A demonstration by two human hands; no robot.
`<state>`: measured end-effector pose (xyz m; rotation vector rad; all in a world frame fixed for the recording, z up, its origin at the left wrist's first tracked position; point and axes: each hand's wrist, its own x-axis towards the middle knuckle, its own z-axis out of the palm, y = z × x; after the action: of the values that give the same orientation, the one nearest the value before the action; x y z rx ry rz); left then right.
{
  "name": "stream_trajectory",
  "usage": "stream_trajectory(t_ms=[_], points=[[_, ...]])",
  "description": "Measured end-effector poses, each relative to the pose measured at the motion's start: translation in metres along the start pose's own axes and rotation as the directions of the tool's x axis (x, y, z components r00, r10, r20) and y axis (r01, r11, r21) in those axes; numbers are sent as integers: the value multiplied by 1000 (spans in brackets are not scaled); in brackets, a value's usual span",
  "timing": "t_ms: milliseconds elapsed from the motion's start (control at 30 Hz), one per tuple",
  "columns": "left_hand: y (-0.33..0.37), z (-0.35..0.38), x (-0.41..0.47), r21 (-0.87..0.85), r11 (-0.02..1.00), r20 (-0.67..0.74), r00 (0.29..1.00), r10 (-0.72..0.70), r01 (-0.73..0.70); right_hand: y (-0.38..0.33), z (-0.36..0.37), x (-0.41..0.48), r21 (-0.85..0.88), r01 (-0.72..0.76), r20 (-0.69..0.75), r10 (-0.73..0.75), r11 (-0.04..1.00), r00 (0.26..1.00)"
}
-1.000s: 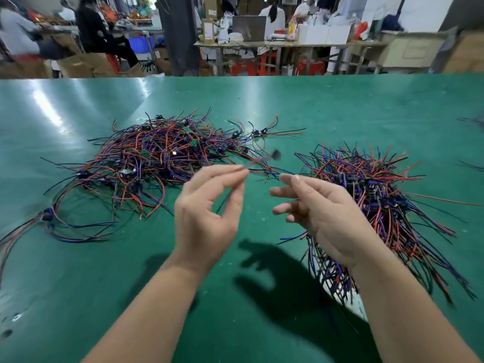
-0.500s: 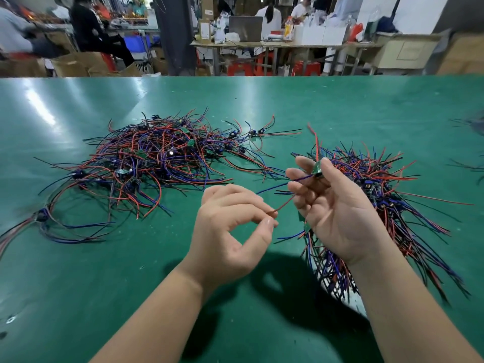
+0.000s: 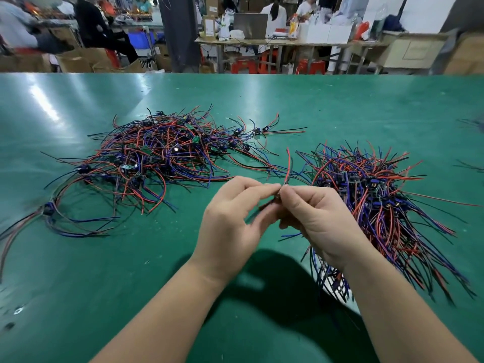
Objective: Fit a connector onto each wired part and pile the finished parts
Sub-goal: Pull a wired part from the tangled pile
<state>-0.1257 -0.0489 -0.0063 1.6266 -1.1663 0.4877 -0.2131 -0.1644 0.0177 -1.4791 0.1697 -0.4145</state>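
A wired part (image 3: 282, 191) is held up at frame centre, just above the green table (image 3: 340, 106), pinched from both sides. The left hand (image 3: 230, 221) is closed on it with thumb and forefinger, the other fingers curled loosely below. The right hand (image 3: 322, 226) is pinched on the same part from the right, fingertips touching those of the left. The part itself is mostly hidden by the fingers; whether a connector is fitted cannot be told. A red wire (image 3: 289, 163) is seen standing up from the pinch, and a dark blurred wire (image 3: 262, 208) trails down between the hands.

A wide loose pile (image 3: 157, 158) of red, blue and black wired parts is spread at centre left of the frame. A denser pile (image 3: 379, 205) is laid at centre right, partly behind the right wrist, with its wires fanned toward the lower right.

Along the top of the frame a bench (image 3: 288, 42) with a laptop (image 3: 250, 26), red stools (image 3: 264, 64), cardboard boxes (image 3: 78, 60) and seated people are seen, blurred.
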Motion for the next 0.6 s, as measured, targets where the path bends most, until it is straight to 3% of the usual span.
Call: stream_trajectory(t_ms=[67,100,200,267,333,433,600], points=[[2,-1,2,-124,980,-14,987,-160,157,2,1,1,1,-18,-23,18,1000,1000],[5,-1,4,-255,924,4,955,-296,287,2,0,2,11,-26,-59,27,1000,998],[10,-3,9,-589,541,216,762,-610,600,2,-3,5,57,-33,-154,42,998,987],[12,-5,11,-609,317,427,638,-641,727,1,-6,5,133,-41,-180,64,990,982],[16,-6,11,-552,188,589,539,-602,812,1,-8,6,180,-42,-206,79,983,975],[18,-5,9,-477,108,710,455,-538,872,2,-9,6,189,-54,-200,92,981,976],[16,0,8,-515,106,613,452,-648,851,8,-11,5,-31,-65,-196,57,997,979]])
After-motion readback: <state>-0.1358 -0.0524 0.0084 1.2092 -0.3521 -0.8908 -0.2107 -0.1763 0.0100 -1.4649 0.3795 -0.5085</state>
